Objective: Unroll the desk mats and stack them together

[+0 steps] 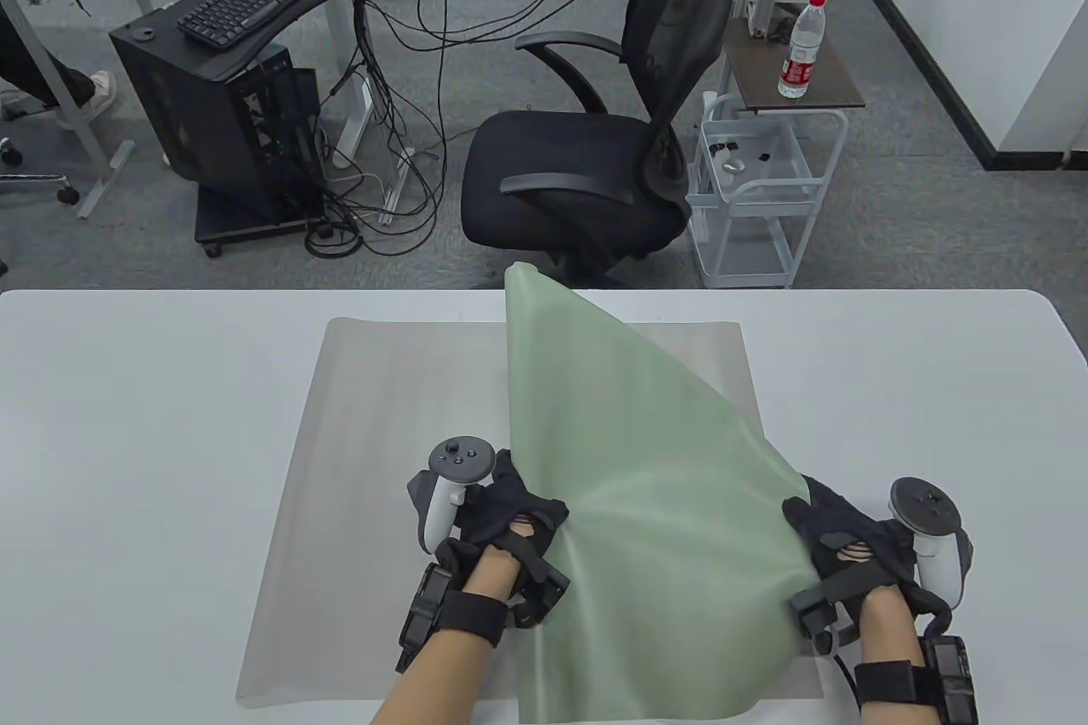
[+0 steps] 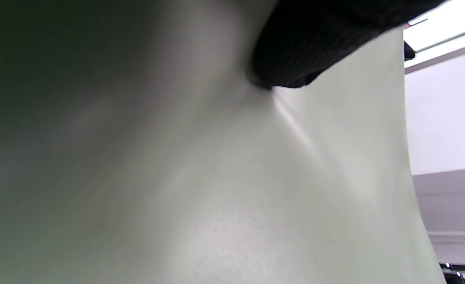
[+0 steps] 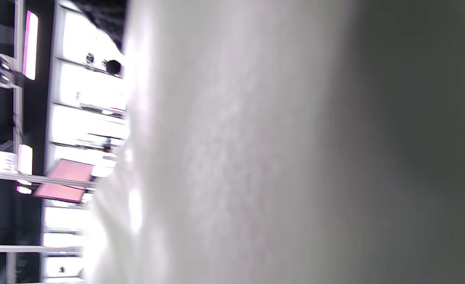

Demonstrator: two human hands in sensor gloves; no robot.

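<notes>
A translucent grey mat [image 1: 382, 453] lies flat on the white table [image 1: 127, 419]. Above it a pale green mat [image 1: 646, 487] is held up, its far corner raised toward the table's back edge. My left hand [image 1: 501, 512] grips the green mat's left edge and my right hand [image 1: 837, 534] grips its right edge. In the left wrist view the green mat [image 2: 256, 189] fills the frame, with a gloved finger [image 2: 315, 39] pressed on it. In the right wrist view the mat [image 3: 275, 157] blocks most of the frame. My fingertips are hidden behind the sheet.
Beyond the table's far edge stand a black office chair [image 1: 595, 164], a white wire cart [image 1: 756, 198] with a water bottle [image 1: 801, 49] on its top, and a black computer stand [image 1: 229, 104] with a keyboard.
</notes>
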